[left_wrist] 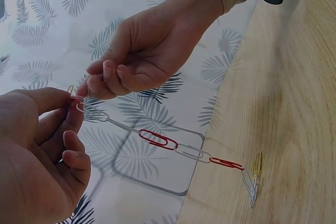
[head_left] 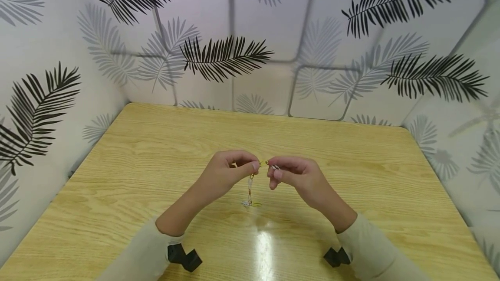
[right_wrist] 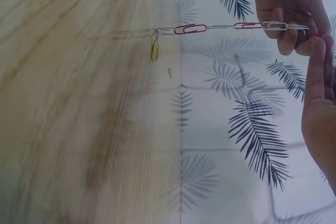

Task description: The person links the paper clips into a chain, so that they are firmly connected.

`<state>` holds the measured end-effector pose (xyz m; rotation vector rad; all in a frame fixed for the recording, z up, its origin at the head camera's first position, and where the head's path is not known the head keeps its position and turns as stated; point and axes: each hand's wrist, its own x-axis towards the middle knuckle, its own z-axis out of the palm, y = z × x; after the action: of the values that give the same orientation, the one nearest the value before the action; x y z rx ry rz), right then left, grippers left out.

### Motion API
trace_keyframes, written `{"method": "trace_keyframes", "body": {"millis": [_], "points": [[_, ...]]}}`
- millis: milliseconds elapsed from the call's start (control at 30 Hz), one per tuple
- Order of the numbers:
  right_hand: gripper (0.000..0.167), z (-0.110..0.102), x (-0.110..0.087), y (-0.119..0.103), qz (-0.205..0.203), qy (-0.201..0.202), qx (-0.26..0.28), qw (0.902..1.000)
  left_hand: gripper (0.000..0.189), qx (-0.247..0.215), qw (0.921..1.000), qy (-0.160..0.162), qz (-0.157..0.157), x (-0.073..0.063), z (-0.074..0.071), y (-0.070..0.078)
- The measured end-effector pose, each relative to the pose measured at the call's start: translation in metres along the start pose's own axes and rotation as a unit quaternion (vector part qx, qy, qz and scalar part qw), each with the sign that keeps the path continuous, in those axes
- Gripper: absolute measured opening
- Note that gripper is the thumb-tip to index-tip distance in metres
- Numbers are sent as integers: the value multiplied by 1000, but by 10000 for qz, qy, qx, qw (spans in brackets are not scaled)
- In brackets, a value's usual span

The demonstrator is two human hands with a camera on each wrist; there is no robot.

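Note:
My left hand (head_left: 226, 171) pinches the top of a paper clip chain (head_left: 250, 189) between thumb and forefinger. The chain hangs down with red and white links, and its lower end lies on the tabletop. A yellow paper clip (head_left: 264, 162) bridges the gap between both hands' fingertips. Opposite, my right hand (head_left: 300, 178) pinches a whitish paper clip (head_left: 275, 167) close to the yellow one. In the left wrist view, red paper clips (left_wrist: 158, 139) alternate with white ones, and a yellow paper clip (left_wrist: 257, 164) shows at the bottom. Fingers partly hide the joint between the hands.
The wood-grain table (head_left: 156, 142) spreads under both hands. Leaf-patterned sheeting (head_left: 265, 25) rises behind it and at the sides. Black devices (head_left: 184, 258) sit on both sleeves. A small yellow piece (right_wrist: 169, 72) appears apart from the chain in the right wrist view.

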<state>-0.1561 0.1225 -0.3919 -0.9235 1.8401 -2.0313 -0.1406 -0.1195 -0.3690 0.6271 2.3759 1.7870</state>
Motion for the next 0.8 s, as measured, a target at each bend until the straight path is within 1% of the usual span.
{"method": "trace_keyframes", "body": {"millis": [133,233,333,467,567,667,800], "points": [[30,-1,-1,3,-204,-90,-204,9995,14,-30,10000,-14,-16,0,2,0],[30,-1,-1,4,-277,-44,-186,9994,15,-48,10000,-33,-59,0,3,-1],[24,0,-1,5,-233,189,-151,9994,16,-31,9999,-61,-76,0,4,-3],[11,2,-1,5,-31,582,37,9983,16,-38,10000,-79,-46,-1,6,-4],[5,4,-1,4,96,765,149,9969,15,-69,9999,-74,-70,-1,7,-5],[5,6,-1,4,88,898,-53,9959,14,-114,9998,-58,-137,-1,9,-5],[15,8,-1,3,-85,1057,-578,9927,15,-132,9996,32,-235,-2,10,-2]]}}
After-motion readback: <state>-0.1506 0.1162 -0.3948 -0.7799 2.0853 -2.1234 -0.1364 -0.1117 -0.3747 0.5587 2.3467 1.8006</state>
